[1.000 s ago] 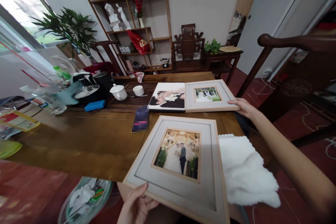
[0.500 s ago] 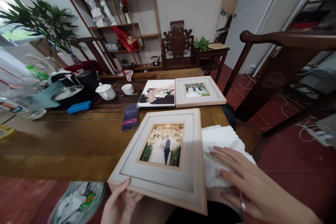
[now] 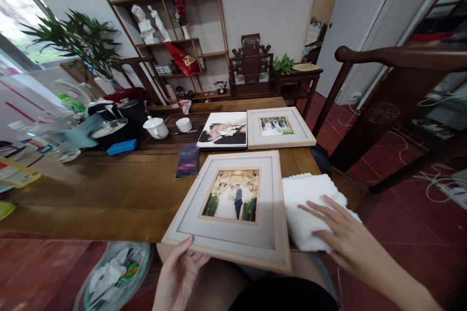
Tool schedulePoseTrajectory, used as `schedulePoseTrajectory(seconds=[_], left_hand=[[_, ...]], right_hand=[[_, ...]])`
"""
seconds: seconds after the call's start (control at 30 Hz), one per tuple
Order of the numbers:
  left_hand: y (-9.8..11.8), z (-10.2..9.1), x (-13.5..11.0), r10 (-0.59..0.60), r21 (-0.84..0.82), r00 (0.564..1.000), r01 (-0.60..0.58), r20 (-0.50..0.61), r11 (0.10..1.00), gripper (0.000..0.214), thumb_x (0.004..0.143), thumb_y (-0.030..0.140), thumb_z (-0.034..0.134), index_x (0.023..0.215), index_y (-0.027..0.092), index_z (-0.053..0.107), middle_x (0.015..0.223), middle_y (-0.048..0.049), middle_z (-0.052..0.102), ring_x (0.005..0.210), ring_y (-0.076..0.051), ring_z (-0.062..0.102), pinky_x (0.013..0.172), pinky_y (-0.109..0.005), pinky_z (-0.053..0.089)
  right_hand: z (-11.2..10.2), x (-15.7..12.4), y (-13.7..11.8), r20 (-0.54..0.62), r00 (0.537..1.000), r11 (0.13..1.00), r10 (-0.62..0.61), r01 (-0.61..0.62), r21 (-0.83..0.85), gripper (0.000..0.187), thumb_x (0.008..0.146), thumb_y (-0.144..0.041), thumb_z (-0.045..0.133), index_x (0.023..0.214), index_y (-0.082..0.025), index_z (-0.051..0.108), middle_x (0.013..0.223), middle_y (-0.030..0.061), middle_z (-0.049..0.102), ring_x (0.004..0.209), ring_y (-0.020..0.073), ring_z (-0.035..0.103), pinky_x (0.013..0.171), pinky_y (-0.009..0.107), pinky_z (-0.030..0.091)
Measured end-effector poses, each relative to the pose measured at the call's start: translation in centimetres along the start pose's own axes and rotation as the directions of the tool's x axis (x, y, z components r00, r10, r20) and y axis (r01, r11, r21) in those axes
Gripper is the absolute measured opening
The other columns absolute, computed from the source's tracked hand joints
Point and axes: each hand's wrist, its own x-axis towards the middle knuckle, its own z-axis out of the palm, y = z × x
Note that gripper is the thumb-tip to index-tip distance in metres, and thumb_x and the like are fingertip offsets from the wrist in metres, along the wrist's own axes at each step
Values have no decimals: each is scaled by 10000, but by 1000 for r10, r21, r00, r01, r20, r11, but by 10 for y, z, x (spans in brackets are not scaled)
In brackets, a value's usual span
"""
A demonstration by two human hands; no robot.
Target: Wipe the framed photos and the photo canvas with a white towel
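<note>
A picture frame with pale wood edges, a white mat and a wedding photo lies partly on the table, its near edge over my lap. My left hand grips its near left corner, thumb on top and fingers underneath. Just right of the frame is a white cloth with a scalloped edge. My right hand lies on this cloth with fingers stretched out and apart. Behind are a second picture frame and a photo panel, side by side.
A dark, pixelated flat object lies left of the frame. A white lidded teapot, a small white cup and a blue block stand farther back. Below the table edge is a waste bin. A wooden chair stands right.
My right hand has settled lower onto the cloth. My left hand still holds the picture frame. The whole view has shifted slightly, with things appearing farther right.
</note>
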Motion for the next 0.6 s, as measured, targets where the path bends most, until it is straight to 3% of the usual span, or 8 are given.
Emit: schedulePoseTrajectory(seconds=[0.07,0.13,0.2,0.27,0.37,0.43,0.5,0.6], left_hand=[[-3,0,2,-1,-1,999,1,47,1000,167,650,-3,562,755,122,598,632,-40,717,486,-185,670,441,-286,589],[-8,1,4,-5,19,996,3,86,1000,152,659,8,579,762,117,600,630,-44,717,500,-189,677,453,-290,594],[-14,4,5,-10,49,993,4,115,999,146,662,14,604,772,110,604,648,-53,723,520,-195,686,471,-290,600],[-22,9,5,-21,77,990,10,142,997,158,659,21,637,791,102,610,693,-67,735,554,-208,699,495,-297,607],[-37,18,0,-29,97,985,12,172,995,209,662,40,683,854,94,618,743,-76,742,612,-224,716,538,-308,617],[-46,23,-5,-50,102,980,31,193,994,233,675,55,703,889,91,616,761,-80,743,642,-232,723,570,-317,623],[-53,27,-9,-80,106,974,59,211,993,238,697,65,713,910,92,610,815,-96,746,708,-247,732,631,-340,631],[-57,29,-11,-99,125,972,74,212,989,237,738,84,717,941,109,599,946,-108,740,860,-265,726,760,-382,621]], right_hand=[[-16,-13,23,-88,996,995,-7,-2,-100,200,787,-141,497,912,-233,622,1168,98,645,1134,283,565,929,468,454],[-31,-27,43,-193,978,970,77,-119,-214,146,833,-186,473,923,-212,585,940,112,672,886,264,646,711,386,511],[-41,-34,53,-272,941,920,201,-277,-278,89,873,-282,487,839,-214,533,683,57,601,585,212,591,530,335,461],[-45,-32,51,-305,927,903,219,-311,-296,146,885,-306,488,761,-228,482,579,17,517,479,186,513,467,321,407],[-40,-12,34,-295,954,969,51,-118,-215,98,855,-146,462,793,-204,510,889,148,629,808,275,626,612,364,462],[-30,7,20,-253,967,993,-31,2,-115,187,807,-36,450,851,-191,545,1203,205,567,1099,341,547,759,444,462],[-19,23,11,-189,981,998,-42,33,-50,283,770,16,442,904,-194,577,1291,183,540,1203,350,475,830,493,438],[-3,37,6,-90,995,999,44,-44,-1,451,697,48,423,1009,-212,619,1263,135,591,1261,335,433,915,539,404]])
